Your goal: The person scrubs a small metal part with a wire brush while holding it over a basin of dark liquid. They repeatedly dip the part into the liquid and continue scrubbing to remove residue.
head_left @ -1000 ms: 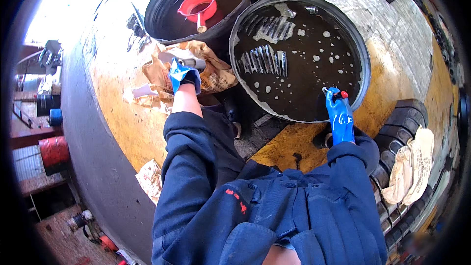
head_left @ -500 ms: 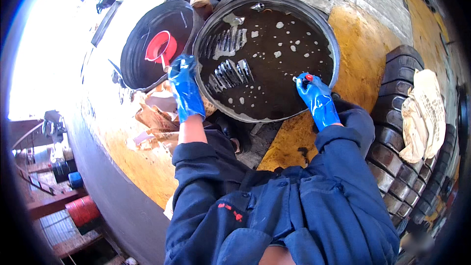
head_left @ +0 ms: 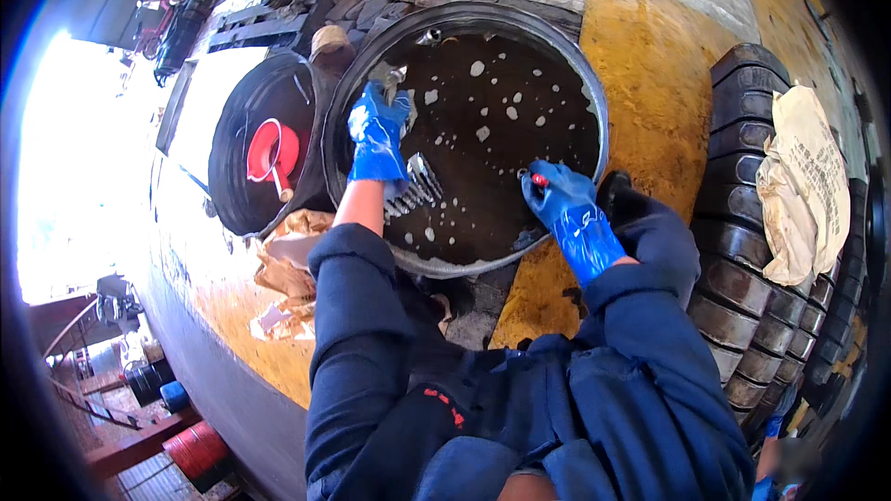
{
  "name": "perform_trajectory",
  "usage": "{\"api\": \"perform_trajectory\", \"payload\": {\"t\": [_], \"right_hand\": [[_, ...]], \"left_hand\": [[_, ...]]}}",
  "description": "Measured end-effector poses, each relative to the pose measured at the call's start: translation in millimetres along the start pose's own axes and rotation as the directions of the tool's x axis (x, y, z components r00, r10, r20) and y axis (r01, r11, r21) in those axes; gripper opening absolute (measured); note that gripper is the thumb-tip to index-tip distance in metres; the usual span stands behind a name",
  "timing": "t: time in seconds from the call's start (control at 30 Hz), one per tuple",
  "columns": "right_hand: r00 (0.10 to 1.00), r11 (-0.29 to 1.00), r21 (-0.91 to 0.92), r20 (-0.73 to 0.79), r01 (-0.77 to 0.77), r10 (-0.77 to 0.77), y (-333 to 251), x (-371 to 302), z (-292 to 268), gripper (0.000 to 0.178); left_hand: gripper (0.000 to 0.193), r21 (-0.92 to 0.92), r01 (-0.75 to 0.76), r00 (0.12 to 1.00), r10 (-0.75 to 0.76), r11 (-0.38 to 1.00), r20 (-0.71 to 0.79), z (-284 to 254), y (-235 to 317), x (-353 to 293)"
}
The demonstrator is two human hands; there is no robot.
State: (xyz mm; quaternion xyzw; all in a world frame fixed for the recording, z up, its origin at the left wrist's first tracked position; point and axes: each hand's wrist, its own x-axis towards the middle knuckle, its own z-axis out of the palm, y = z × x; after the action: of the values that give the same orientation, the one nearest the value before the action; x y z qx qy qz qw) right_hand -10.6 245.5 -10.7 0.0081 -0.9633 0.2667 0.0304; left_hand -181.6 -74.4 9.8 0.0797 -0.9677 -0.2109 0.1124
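A large round black tub (head_left: 594, 102) holds dark liquid flecked with white foam. My left hand (head_left: 376, 134), in a blue glove, reaches over the tub's left side and grips a grey metal part (head_left: 396, 83) just above the liquid. Ribbed metal parts (head_left: 415, 190) lie half sunk below that hand. My right hand (head_left: 566, 204), also gloved in blue, rests inside the near right rim, closed on a small red-tipped tool (head_left: 535, 179). Both sleeves are dark blue.
A second black tub (head_left: 232, 162) with a red funnel (head_left: 267, 148) stands to the left. Crumpled brown paper (head_left: 283, 274) lies in front of it. Stacked tyres (head_left: 756, 250) with a cream sack (head_left: 807, 186) stand at the right on the yellow floor (head_left: 650, 46).
Both hands have moved from the tub's rim to inside it. The left hand has reached further in and taken hold of a metal part. My head has swung left.
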Motion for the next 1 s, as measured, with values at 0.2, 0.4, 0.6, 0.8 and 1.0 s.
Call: {"api": "perform_trajectory", "payload": {"t": [0.2, 0.4, 0.6, 0.8, 1.0], "right_hand": [[0.997, 0.996, 0.044, 0.001, 0.075, -0.075, 14.2, -1.3, 2.6, 0.015], [0.994, 0.987, 0.122, 0.026, 0.106, -0.109, 9.2, 2.7, -5.4, 0.016], [0.995, 0.992, 0.089, -0.035, 0.093, -0.091, 10.0, -0.9, -5.8, 0.017], [0.971, 0.997, -0.035, 0.225, -0.071, 0.077, 23.5, 3.9, -2.9, 0.024], [0.982, 0.99, 0.094, 0.165, -0.106, 0.089, 0.6, 5.4, -13.2, 0.028]], "left_hand": [[0.066, 0.356, -0.074, 0.97, -0.016, 0.932, 0.244, 52.3, 8.1, 77.7], [0.061, 0.606, -0.1, 0.89, -0.202, 0.789, 0.409, 67.8, 28.2, 105.2], [0.05, 0.595, -0.194, 0.93, -0.047, 0.78, 0.365, 56.0, 47.2, 98.7], [0.052, -0.164, -0.006, 0.902, 0.077, 0.986, 0.425, -32.3, 87.4, 37.8], [0.048, -0.555, 0.656, 0.688, -0.104, 0.511, 0.718, -45.2, 26.6, -75.0]]}}
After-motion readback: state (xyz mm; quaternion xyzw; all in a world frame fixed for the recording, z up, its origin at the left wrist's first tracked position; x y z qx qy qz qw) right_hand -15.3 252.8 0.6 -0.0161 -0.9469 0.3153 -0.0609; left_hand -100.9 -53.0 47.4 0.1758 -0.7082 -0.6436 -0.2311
